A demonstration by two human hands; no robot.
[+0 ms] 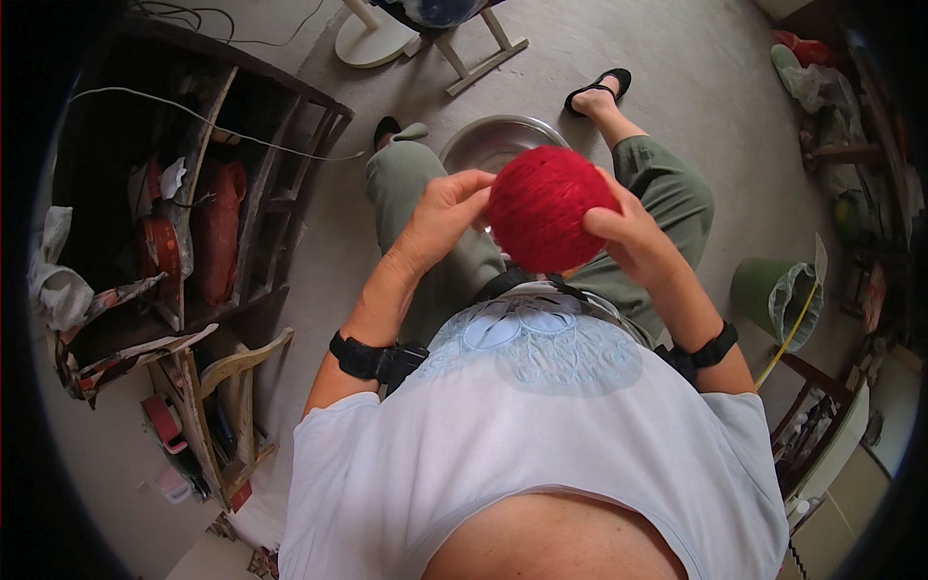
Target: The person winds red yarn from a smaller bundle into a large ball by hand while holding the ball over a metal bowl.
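A large ball of red yarn [546,208] is held up in front of my body, over my lap. My right hand [626,230] grips its right side, with the thumb on the near face and the fingers partly hidden behind. At the left side, my left hand [447,215] has its thumb and bent fingers closed at the ball's edge. Whether a loose strand runs between those fingertips is too small to tell. Just beyond the ball, a shiny metal basin [503,130] sits on the floor between my legs, partly covered by the ball.
Dark wooden shelving [275,184] with red items stands at the left, a pale cable crossing it. Below it is a wooden chair-like frame [208,416]. A green lined bin [768,300] is at the right. A stand with wooden feet [483,63] stands ahead on the concrete floor.
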